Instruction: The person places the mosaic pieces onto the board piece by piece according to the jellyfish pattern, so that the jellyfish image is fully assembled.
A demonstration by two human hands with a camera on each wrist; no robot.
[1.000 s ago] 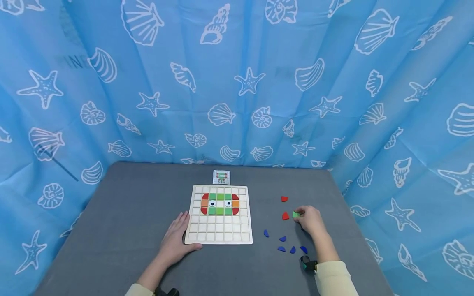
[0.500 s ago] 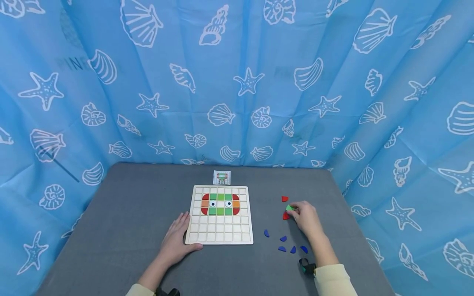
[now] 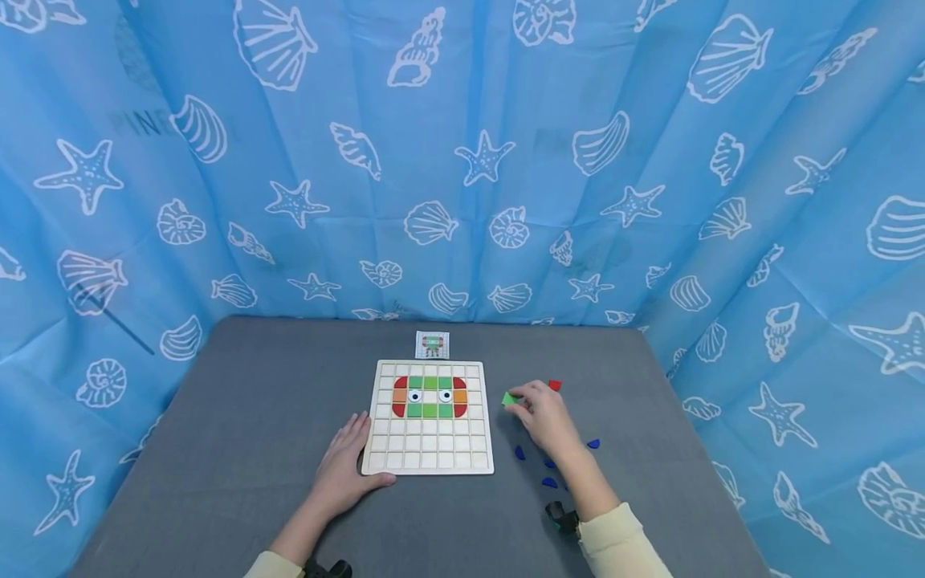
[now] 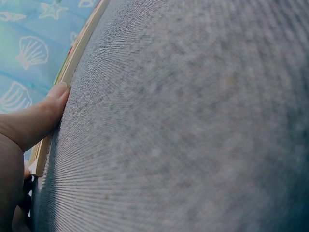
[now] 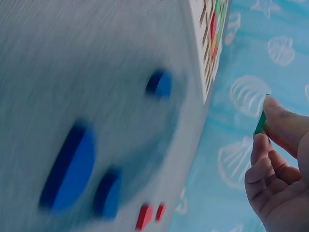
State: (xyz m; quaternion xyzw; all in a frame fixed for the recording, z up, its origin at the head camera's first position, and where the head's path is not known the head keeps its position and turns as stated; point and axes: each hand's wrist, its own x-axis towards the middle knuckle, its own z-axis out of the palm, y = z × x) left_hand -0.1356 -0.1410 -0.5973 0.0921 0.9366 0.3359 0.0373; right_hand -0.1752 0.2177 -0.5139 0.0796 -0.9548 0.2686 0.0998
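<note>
A pale wooden grid board (image 3: 426, 445) lies on the table with red, green and orange pieces and two eye pieces set in its upper cells. My left hand (image 3: 343, 470) rests at its lower left corner, fingers extended along the left side and thumb at the front edge. In the left wrist view the thumb (image 4: 41, 116) touches the board's rim (image 4: 77, 53). Right of the board, my right hand (image 3: 545, 417) pinches a small green tile (image 3: 509, 399) between thumb and fingers, above the table. The right wrist view shows this green tile (image 5: 261, 121) edge-on.
Several blue rounded pieces (image 3: 519, 453) lie right of the board, some partly covered by the right arm. A red piece (image 3: 555, 385) shows behind the right hand. A small printed pattern card (image 3: 432, 345) lies beyond the board. A blue curtain (image 3: 462, 201) hangs behind the grey table (image 3: 275, 401).
My right hand has carried the green tile leftward from beside the red pieces toward the board, and its arm now covers some loose pieces. The left hand has stayed in place.
</note>
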